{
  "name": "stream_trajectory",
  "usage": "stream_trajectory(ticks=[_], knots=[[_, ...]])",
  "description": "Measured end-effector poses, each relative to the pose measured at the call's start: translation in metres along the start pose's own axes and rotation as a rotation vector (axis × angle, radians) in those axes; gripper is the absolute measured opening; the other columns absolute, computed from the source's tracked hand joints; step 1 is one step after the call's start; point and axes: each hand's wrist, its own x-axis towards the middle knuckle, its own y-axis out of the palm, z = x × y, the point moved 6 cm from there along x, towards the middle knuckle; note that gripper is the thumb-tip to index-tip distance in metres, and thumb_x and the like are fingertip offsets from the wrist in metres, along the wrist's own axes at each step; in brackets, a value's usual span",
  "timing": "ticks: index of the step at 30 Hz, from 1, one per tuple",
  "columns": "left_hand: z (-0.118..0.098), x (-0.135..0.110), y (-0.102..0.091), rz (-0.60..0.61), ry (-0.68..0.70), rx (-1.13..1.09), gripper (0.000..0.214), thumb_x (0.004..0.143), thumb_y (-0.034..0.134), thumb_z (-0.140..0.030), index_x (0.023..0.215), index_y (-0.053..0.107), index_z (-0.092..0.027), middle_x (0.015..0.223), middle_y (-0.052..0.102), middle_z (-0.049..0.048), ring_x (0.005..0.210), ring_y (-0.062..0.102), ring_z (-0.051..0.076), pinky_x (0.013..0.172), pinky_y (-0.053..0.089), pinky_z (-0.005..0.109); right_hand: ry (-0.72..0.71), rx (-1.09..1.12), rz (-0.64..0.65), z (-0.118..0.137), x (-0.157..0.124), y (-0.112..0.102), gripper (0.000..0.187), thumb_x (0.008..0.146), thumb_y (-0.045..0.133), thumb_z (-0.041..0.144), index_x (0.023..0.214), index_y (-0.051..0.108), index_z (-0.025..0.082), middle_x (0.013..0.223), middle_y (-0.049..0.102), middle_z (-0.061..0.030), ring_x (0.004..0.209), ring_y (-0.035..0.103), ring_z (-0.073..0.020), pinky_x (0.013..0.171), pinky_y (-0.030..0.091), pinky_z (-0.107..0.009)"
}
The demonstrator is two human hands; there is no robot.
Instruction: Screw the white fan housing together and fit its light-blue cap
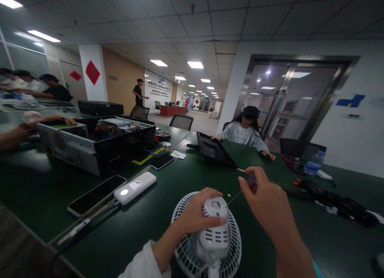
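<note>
A small white fan [207, 234] lies face down on the dark green table [168, 206], its motor housing upward. My left hand [195, 216] is closed around that housing and steadies it. My right hand [264, 202] pinches a thin screwdriver [240, 192] whose tip points at the top of the housing, close to a screw hole. Whether the tip touches the housing is not clear.
A white power bank [135, 188] and a black phone [96, 195] lie to the left, a second phone [162, 161] further back. An open computer case [99, 142] stands at the left. A seated person [246, 132] faces me behind a black tablet [214, 150]. A water bottle [313, 163] and black cables [336, 198] are right.
</note>
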Motion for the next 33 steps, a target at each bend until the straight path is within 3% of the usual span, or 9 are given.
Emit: stream_trajectory(ticks=[7,12,18,23,26,29,32,33], knots=[[0.001,0.0,-0.001,0.0,0.001,-0.021,0.053,0.065,0.072,-0.035,0.114,0.056,-0.02,0.109,0.056,0.0067,0.1,0.054,0.023,0.089,0.04,0.032,0.09,-0.009,-0.053,-0.007,0.003,-0.004,0.018,0.085,0.045,0.035,0.096,0.048,0.022,0.063,0.062,-0.0022,0.06,0.061,-0.0237,0.051,0.033,-0.027],[-0.001,0.001,-0.001,0.0,-0.015,-0.028,0.052,0.065,0.072,-0.034,0.112,0.056,-0.019,0.109,0.056,0.0069,0.1,0.054,0.023,0.089,0.04,0.032,0.181,0.042,-0.063,-0.031,0.012,0.004,0.014,0.082,0.05,0.036,0.087,0.048,0.023,0.065,0.062,-0.0012,0.062,0.061,-0.0223,0.053,0.035,-0.027],[-0.002,0.002,-0.002,0.007,-0.032,-0.019,0.051,0.066,0.071,-0.036,0.112,0.056,-0.019,0.11,0.057,0.0071,0.102,0.054,0.023,0.091,0.039,0.033,0.245,0.073,0.183,-0.075,0.016,0.06,0.014,0.08,0.052,0.027,0.069,0.045,0.022,0.072,0.062,-0.0022,0.069,0.06,-0.0181,0.059,0.038,-0.026],[0.0,0.001,-0.001,0.009,-0.044,0.004,0.05,0.066,0.071,-0.034,0.111,0.056,-0.019,0.11,0.057,0.0072,0.103,0.054,0.023,0.092,0.039,0.033,0.21,0.039,0.295,-0.088,-0.027,0.106,0.015,0.075,0.052,0.014,0.064,0.046,0.021,0.068,0.061,-0.0022,0.066,0.059,-0.0167,0.057,0.037,-0.025],[0.0,0.0,0.0,0.004,-0.031,0.001,0.05,0.066,0.071,-0.035,0.111,0.056,-0.02,0.11,0.057,0.0068,0.103,0.054,0.024,0.092,0.039,0.034,0.212,0.04,0.333,-0.09,-0.054,0.121,0.014,0.076,0.049,0.011,0.065,0.05,0.02,0.069,0.062,-0.003,0.065,0.059,-0.0161,0.058,0.038,-0.025],[0.0,0.0,0.0,-0.005,-0.016,-0.009,0.049,0.067,0.07,-0.036,0.111,0.056,-0.02,0.11,0.057,0.0066,0.102,0.054,0.024,0.091,0.04,0.034,0.232,0.059,0.34,-0.091,-0.065,0.113,0.013,0.079,0.047,0.015,0.071,0.058,0.018,0.076,0.065,-0.005,0.071,0.062,-0.0178,0.063,0.042,-0.027],[0.001,0.001,0.0,-0.002,-0.014,-0.008,0.05,0.067,0.069,-0.038,0.112,0.056,-0.021,0.11,0.057,0.0069,0.102,0.054,0.024,0.091,0.041,0.034,0.216,0.22,0.274,-0.087,-0.078,0.076,0.018,0.084,0.045,0.022,0.088,0.063,0.02,0.094,0.066,-0.005,0.086,0.062,-0.0168,0.075,0.045,-0.027],[0.001,0.001,0.0,0.001,-0.019,-0.005,0.05,0.068,0.069,-0.038,0.112,0.055,-0.021,0.11,0.057,0.0068,0.103,0.054,0.024,0.091,0.041,0.034,0.185,0.403,0.216,-0.085,-0.086,0.059,0.018,0.085,0.048,0.026,0.09,0.063,0.02,0.096,0.065,-0.0049,0.088,0.061,-0.0171,0.078,0.046,-0.027]])
